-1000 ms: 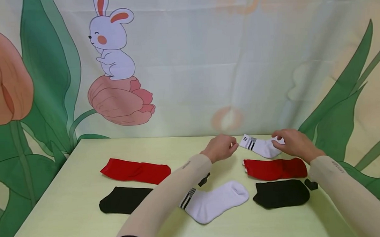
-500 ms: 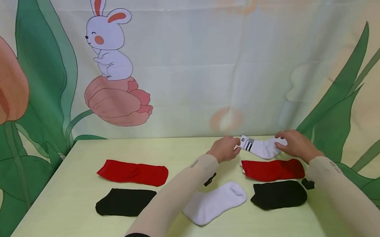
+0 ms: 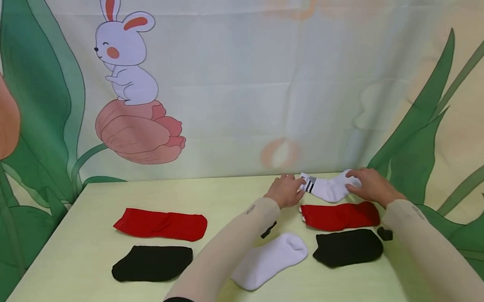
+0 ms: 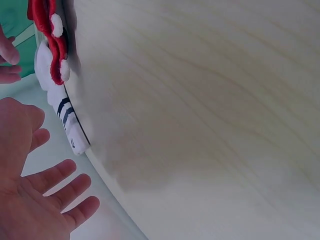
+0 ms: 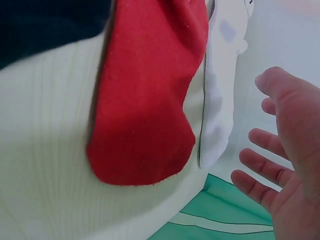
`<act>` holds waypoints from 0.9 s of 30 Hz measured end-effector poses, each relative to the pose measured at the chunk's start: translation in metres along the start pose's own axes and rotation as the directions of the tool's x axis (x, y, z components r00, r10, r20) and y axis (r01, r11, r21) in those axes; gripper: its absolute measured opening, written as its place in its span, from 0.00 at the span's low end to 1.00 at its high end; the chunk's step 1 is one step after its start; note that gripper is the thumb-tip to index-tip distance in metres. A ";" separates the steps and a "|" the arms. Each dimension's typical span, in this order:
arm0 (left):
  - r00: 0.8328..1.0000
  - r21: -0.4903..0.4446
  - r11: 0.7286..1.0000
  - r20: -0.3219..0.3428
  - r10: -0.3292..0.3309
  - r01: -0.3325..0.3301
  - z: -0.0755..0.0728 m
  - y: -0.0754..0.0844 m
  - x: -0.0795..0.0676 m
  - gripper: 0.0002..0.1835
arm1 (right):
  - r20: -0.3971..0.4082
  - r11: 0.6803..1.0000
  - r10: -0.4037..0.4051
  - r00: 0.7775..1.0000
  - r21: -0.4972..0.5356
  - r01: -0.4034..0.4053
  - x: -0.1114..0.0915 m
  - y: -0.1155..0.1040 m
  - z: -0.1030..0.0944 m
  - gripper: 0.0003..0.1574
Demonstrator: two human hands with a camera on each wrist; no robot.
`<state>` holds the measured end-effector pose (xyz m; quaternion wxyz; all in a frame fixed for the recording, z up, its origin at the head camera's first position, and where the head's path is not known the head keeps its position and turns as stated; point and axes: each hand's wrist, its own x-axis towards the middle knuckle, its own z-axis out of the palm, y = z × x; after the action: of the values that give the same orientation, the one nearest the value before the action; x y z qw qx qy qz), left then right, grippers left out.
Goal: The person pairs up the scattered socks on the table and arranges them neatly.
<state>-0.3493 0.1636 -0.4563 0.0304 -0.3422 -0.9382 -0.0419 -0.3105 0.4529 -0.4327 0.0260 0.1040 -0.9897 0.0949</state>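
Note:
A white sock with black stripes (image 3: 327, 189) lies at the table's far edge on the right. My left hand (image 3: 285, 191) is at its cuff, covering part of the lettering there in the head view. In the left wrist view the fingers of this hand (image 4: 65, 185) are loosely spread, a little off the sock. At the toe end is my right hand (image 3: 373, 186); its thumb and fingers are apart over the toe. The right wrist view has its relaxed fingers (image 5: 265, 160) beside the white sock (image 5: 217, 95), holding nothing. Whether either hand touches the fabric I cannot tell.
Just in front lie a red sock (image 3: 340, 216) and a black sock (image 3: 348, 248). Another white sock (image 3: 271, 260) is partly behind my left forearm. On the left are a red sock (image 3: 162, 224) and a black sock (image 3: 153, 263). A printed curtain (image 3: 223, 80) hangs behind the table.
My left hand has moved right to the white sock's cuff and now overlaps it. My right hand stays by the toe. The head view has shifted slightly, sliding the scene left.

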 end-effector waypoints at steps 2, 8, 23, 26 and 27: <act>1.000 0.000 1.000 0.008 0.000 0.000 0.001 0.001 0.001 0.20 | 0.001 1.000 -0.011 1.000 -0.016 0.011 0.001 0.002 0.000 0.27; 0.999 -0.009 1.000 0.034 -0.008 0.009 0.004 0.001 0.004 0.21 | 0.046 1.000 0.018 0.999 -0.023 -0.017 0.006 0.010 0.001 0.31; 0.991 -0.062 0.997 0.131 -0.027 0.036 0.011 0.014 0.013 0.29 | 0.132 0.991 0.137 0.982 -0.023 -0.135 0.003 0.022 0.006 0.39; 0.991 -0.039 0.999 0.128 -0.030 0.035 0.012 0.015 0.014 0.30 | 0.136 0.990 0.143 0.980 -0.020 -0.141 0.002 0.025 0.006 0.40; 0.991 -0.036 0.999 0.128 -0.035 0.040 0.012 0.016 0.014 0.30 | 0.137 0.990 0.144 0.980 -0.020 -0.142 0.001 0.026 0.007 0.40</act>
<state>-0.3498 0.1856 -0.4656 -0.0370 -0.3272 -0.9434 -0.0387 -0.3175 0.4765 -0.4438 -0.0489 0.0387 -0.9945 0.0839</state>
